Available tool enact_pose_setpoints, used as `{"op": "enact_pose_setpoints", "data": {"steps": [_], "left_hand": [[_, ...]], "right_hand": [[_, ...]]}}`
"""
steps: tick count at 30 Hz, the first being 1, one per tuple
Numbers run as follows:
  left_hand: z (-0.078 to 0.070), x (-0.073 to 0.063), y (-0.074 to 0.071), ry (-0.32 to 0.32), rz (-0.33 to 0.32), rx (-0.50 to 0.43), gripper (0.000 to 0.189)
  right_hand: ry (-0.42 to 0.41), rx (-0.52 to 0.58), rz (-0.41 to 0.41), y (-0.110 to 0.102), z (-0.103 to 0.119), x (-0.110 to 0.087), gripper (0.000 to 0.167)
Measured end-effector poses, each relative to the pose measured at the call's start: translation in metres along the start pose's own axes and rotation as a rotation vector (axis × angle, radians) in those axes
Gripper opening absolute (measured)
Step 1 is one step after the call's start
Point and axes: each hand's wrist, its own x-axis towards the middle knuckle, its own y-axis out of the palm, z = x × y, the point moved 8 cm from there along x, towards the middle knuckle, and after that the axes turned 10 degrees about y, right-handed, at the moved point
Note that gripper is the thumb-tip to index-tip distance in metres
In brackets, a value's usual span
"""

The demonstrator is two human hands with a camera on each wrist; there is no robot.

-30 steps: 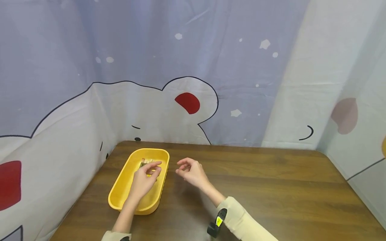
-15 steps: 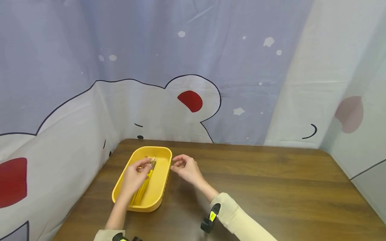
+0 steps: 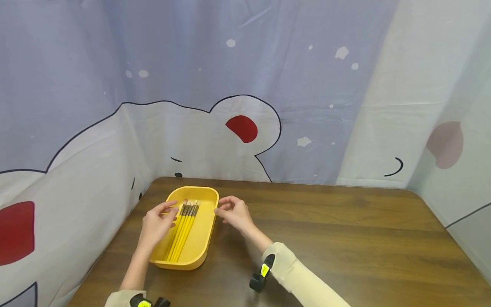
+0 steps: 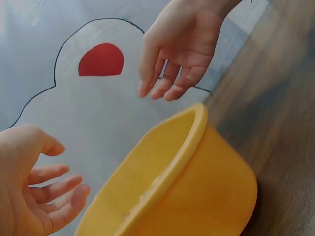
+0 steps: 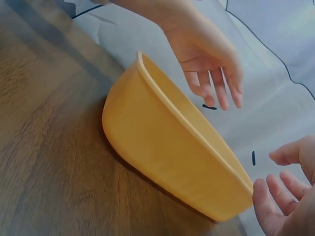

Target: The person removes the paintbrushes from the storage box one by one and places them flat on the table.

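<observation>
My left hand [image 3: 156,221] hangs over the left rim of a yellow, rounded-rectangular plastic tray [image 3: 201,230], its fingers relaxed and slightly bent, with the thumb apart from them. My right hand [image 3: 235,214] is at the tray's right rim, also loose, with gently bent fingers; I cannot tell whether its fingertips touch the plastic. Between my hands, inside the tray, a row of slim paintbrushes with yellow handles [image 3: 182,236] lies side by side, their dark ferrules and mostly pale bristles toward the far end and their handle ends near me. The tray sits upright on the left part of a brown wood-grain table [image 3: 326,238]. I have cream sleeves [image 3: 297,270] and a black strapped device [image 3: 258,279] at each wrist. Behind the table hangs a lilac and white fabric curtain [image 3: 172,64], printed with white stars, dark outlines and red shapes.
</observation>
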Motion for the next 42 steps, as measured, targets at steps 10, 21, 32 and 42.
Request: {"op": "enact_pose_setpoints", "data": {"steps": [10,21,32,42], "left_hand": [[0.021,0.003,-0.014,-0.057,0.009,-0.021,0.047],[0.034,0.007,-0.026,-0.105,0.011,-0.030,0.051],[0.057,0.013,-0.027,-0.175,0.047,-0.011,0.055],[0.078,0.016,-0.023,-0.219,0.113,-0.109,0.061]], "right_hand": [[0.062,0.062,0.018,0.005,-0.008,0.002,0.039],[0.126,0.082,-0.005,0.008,-0.015,0.004,0.043],[0.186,0.155,-0.003,0.011,-0.023,0.006,0.050],[0.229,0.162,0.002,0.020,-0.028,0.004,0.052]]}}
